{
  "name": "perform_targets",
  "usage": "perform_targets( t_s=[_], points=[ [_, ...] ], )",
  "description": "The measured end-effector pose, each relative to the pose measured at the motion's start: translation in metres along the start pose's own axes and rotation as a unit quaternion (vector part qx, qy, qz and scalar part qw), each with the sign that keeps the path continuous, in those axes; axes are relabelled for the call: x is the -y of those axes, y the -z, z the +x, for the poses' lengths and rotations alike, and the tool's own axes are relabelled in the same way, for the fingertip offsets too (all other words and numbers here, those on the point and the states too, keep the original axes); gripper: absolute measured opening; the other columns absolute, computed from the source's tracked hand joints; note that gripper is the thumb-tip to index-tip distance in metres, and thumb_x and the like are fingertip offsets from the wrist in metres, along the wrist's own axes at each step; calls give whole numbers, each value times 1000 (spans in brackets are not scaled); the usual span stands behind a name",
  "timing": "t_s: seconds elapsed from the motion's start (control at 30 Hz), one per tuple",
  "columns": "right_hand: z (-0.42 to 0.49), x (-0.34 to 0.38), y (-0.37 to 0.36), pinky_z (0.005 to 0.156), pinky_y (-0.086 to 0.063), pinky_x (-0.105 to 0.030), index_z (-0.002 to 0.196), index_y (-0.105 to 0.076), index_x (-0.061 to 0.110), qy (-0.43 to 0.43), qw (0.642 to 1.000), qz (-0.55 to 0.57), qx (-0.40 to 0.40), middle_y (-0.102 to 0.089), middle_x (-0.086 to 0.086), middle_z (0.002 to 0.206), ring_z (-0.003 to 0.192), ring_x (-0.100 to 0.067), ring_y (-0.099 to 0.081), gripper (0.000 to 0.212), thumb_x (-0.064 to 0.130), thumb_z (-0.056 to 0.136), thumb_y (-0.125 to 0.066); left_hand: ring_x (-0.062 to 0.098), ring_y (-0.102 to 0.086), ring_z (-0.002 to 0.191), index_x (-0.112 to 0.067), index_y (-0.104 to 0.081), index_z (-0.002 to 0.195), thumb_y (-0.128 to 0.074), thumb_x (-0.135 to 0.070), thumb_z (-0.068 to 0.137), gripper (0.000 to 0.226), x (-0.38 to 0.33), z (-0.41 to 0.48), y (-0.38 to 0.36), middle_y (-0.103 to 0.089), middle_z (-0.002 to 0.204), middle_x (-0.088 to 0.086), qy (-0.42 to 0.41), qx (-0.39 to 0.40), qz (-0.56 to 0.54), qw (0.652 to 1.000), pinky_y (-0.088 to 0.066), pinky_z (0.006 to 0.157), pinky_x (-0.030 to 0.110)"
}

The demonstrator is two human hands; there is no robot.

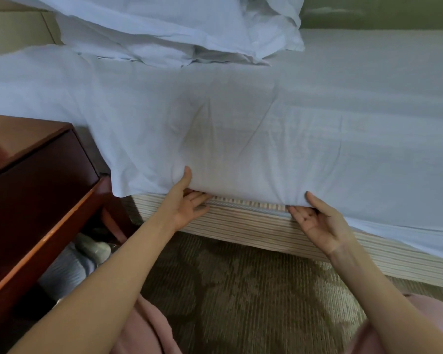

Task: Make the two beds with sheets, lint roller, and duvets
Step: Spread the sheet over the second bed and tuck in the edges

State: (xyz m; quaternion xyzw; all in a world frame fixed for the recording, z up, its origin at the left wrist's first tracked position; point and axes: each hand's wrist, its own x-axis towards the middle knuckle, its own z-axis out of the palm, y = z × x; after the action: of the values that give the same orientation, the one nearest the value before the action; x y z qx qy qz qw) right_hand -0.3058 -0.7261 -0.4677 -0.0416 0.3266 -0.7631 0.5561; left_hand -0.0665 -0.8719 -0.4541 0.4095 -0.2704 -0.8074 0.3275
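1. White and lightly creased, the sheet (241,129) lies spread over the mattress and hangs down its near side, with a loose corner drooping at the left, beside the nightstand.
2. The left hand (187,203) grasps the sheet's lower fold: thumb pressed on the outer face, fingers slipped underneath, palm turned up.
3. The right hand (315,221) takes the same fold further along in the same way, thumb against the cloth and fingertips hidden under its edge. The two hands are well apart.
4. Just below the fold runs the striped bed base (253,228), bare between the hands.
5. At the head of the bed sits a rumpled bedding heap (164,29) — whether pillows or a duvet, I cannot tell.
6. A dark reddish wooden nightstand (36,187) stands to the left, close against the bed; something pale lies beneath it, too unclear to name.
7. Patterned olive carpet (228,290) covers the floor, and a pink garment (149,328) shows at the bottom edge — the person's own clothing.
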Motion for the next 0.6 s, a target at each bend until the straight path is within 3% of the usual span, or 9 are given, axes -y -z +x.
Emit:
perform_targets(
  t_s=[0.07, 0.17, 0.23, 0.3, 0.33, 0.43, 0.47, 0.53, 0.6],
  points=[
    [1, 1, 2, 88, -51, -44, 105, -62, 10, 1, 1000, -8, 7, -71, -9, 106, 104, -21, -65, 95, 4, 16, -95, 25, -59, 110, -6, -43, 135, -57, -48, 87, 66, -8, -7, 4, -54, 132, 17, 28, -3, 16, 999, -35, 103, 51],
    [3, 3, 3, 86, -53, -41, 111, -59, 12, -4, 1000, -22, 14, -70, -8, 109, 103, -20, -66, 79, 3, 38, -88, 40, -46, 125, 5, -41, 134, -53, -21, 95, 48, -27, -27, 12, -42, 138, 30, 63, -60, -78, 993, -37, 102, 48],
    [6, 3, 6, 86, -53, -40, 111, -59, 13, 0, 1000, -23, 19, -69, -7, 111, 103, -20, -66, 87, 5, 31, -92, 38, -46, 126, 10, -48, 113, -44, -9, 97, 25, -38, -31, 32, -43, 137, 27, 43, -142, -129, 981, -41, 96, 41],
    [8, 2, 8, 86, -53, -40, 108, -61, 14, 5, 999, -27, 24, -70, -6, 110, 103, -20, -67, 98, 8, 17, -96, 26, -52, 121, 3, -48, 90, -33, -5, 98, 19, -48, -31, 49, -46, 138, 15, -23, -210, -147, 966, -40, 89, 33],
    [8, 1, 8, 87, -53, -40, 107, -62, 15, 7, 999, -30, 26, -71, -5, 109, 102, -19, -67, 99, 9, 15, -96, 23, -55, 116, 1, -50, 91, -31, -5, 98, 21, -54, -29, 53, -47, 138, 11, -69, -214, -150, 963, -40, 90, 31],
    [10, 0, 6, 87, -52, -39, 107, -62, 16, 10, 999, -37, 25, -71, -4, 107, 101, -18, -67, 99, 10, 14, -96, 25, -50, 123, -1, -51, 125, -33, -9, 100, 32, -70, -30, 50, -49, 134, 10, -146, -172, -166, 960, -36, 105, 36],
    [10, -1, 6, 87, -52, -39, 107, -62, 16, 10, 999, -38, 24, -71, -4, 108, 101, -18, -67, 97, 10, 17, -96, 24, -49, 122, -4, -54, 119, -35, -13, 101, 28, -73, -29, 50, -53, 127, 10, -149, -166, -158, 962, -37, 104, 37],
    [10, -1, 5, 88, -52, -38, 107, -62, 16, 9, 999, -42, 24, -70, -4, 110, 104, -19, -66, 84, 8, 29, -92, 18, -55, 103, -12, -55, 89, -42, -22, 100, 20, -77, -24, 51, -56, 102, 4, -122, -191, -129, 965, -42, 91, 31],
    [9, -1, 5, 90, -51, -38, 104, -63, 16, 7, 999, -45, 25, -71, -3, 109, 105, -19, -65, 75, 7, 34, -89, 10, -53, 78, -16, -53, 79, -49, -25, 97, 20, -76, -16, 55, -55, 85, -4, -74, -236, -103, 963, -40, 74, 25]
  ],
)
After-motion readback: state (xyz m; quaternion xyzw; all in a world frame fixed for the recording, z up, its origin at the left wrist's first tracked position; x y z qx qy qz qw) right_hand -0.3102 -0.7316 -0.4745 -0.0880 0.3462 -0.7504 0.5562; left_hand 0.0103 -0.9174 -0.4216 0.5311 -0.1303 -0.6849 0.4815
